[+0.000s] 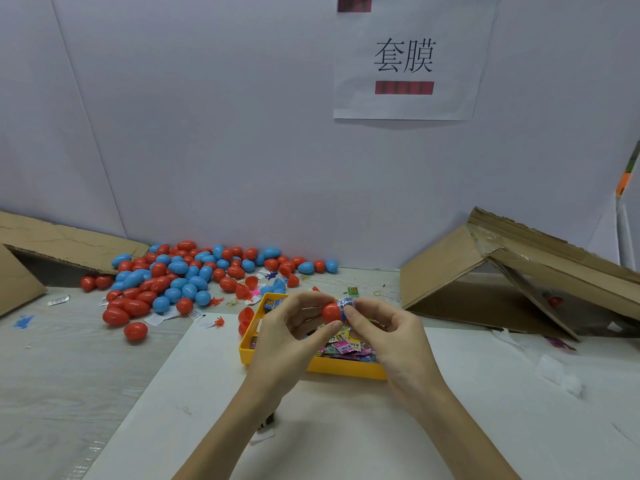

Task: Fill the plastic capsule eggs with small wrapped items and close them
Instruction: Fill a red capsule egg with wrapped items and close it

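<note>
A heap of red and blue plastic capsule eggs (180, 275) lies on the counter's left. Above the yellow plastic tray (277, 358), the left hand (287, 336) pinches a red egg half (331, 312); the right hand (384, 332) fingers press a small wrapped packet (347, 304) into it. Filling step, seemingly; closing next needs the matching half.

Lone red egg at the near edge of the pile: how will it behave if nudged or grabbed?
The red egg looks rounded and lies on its side on the flat table, so a nudge would probably make it roll, likely in a curve. Its glossy shell suggests a slippery grip. The open red halves near the yellow tray suggest it is hollow and light.
</note>
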Available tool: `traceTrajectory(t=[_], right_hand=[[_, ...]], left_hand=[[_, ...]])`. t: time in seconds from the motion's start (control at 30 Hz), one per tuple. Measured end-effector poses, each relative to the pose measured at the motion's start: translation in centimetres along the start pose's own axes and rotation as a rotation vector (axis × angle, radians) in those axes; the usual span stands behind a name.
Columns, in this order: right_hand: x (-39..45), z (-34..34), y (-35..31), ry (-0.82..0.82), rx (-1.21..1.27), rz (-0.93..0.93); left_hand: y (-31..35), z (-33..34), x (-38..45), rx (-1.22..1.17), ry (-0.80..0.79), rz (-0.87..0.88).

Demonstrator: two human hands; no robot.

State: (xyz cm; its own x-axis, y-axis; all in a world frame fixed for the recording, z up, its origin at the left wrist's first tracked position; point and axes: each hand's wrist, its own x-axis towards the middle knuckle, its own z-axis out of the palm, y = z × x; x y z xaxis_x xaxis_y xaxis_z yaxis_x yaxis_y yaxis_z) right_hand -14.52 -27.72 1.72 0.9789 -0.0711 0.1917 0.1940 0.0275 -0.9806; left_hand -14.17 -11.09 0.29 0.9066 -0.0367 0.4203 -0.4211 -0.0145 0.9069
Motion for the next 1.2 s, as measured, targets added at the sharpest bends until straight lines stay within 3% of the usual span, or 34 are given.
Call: traceTrajectory(t=[0.33,0.67,0.83,1.2], right_hand=[[-0.4,0.3,-0.5,-0.034,0.035,0.038],[-0.5,0.5,-1.1,-0.191,0.586,0.452],[-0.5,0.7,-1.3,-0.204,0.653,0.511],[-0.7,1.3,-0.9,-0.193,0.78,0.658]], left_hand=[[0.1,0.1,-0.1,0.005,-0.002,0.078],[-0.1,0.1,-0.3,0.207,0.035,0.254],[0.0,0.6,-0.5,0.342,0.039,0.357],[-1.1,1.0,-0.3,0.379,0.061,0.438]])
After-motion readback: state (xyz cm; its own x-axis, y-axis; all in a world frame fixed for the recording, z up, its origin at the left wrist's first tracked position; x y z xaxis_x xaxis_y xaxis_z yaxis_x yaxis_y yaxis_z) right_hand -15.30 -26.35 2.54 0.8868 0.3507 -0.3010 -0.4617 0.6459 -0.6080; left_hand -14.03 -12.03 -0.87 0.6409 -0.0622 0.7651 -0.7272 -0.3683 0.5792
